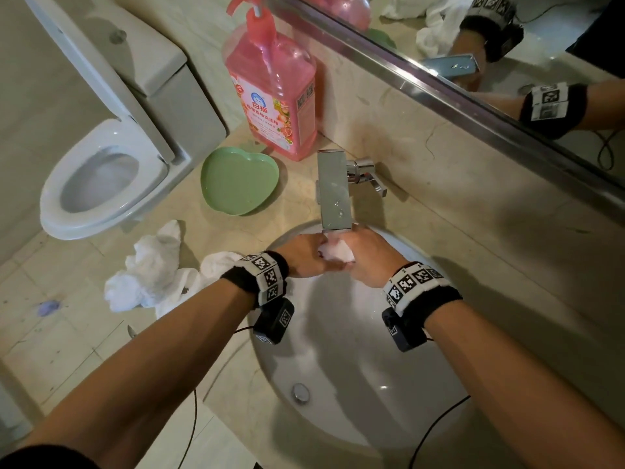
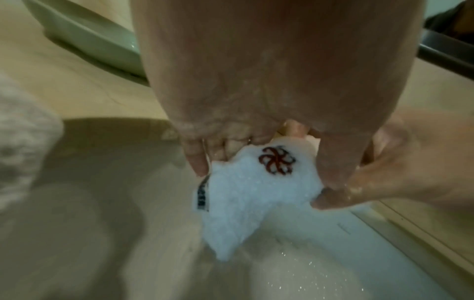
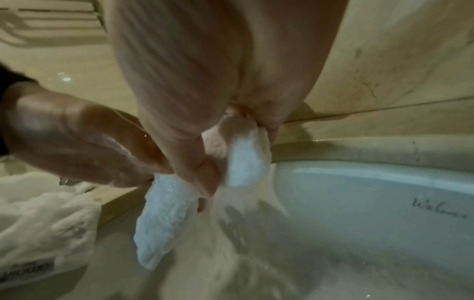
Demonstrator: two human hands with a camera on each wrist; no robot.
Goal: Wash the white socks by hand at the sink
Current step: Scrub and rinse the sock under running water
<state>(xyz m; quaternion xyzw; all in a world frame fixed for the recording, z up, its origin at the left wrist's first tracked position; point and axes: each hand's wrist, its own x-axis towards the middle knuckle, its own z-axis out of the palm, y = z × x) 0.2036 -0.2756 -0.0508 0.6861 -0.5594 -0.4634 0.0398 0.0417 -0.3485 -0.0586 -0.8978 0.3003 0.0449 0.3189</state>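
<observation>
A wet white sock (image 1: 336,252) with a red emblem (image 2: 275,162) is bunched between both hands just under the faucet spout (image 1: 333,194), over the back of the white sink basin (image 1: 355,350). My left hand (image 1: 318,253) grips its left part, the fingers (image 2: 197,162) curled round the fabric. From the right, my right hand (image 1: 351,257) pinches the other part of the sock (image 3: 246,162). A loose end of the sock (image 3: 164,219) hangs down, and water runs off it into the basin.
A pile of white socks and cloth (image 1: 152,269) lies on the counter left of the sink. Behind it are a green heart-shaped dish (image 1: 238,181) and a pink detergent pump bottle (image 1: 274,96). A toilet (image 1: 101,177) stands far left, and a mirror (image 1: 507,45) runs along the wall. The drain (image 1: 301,392) is near the front.
</observation>
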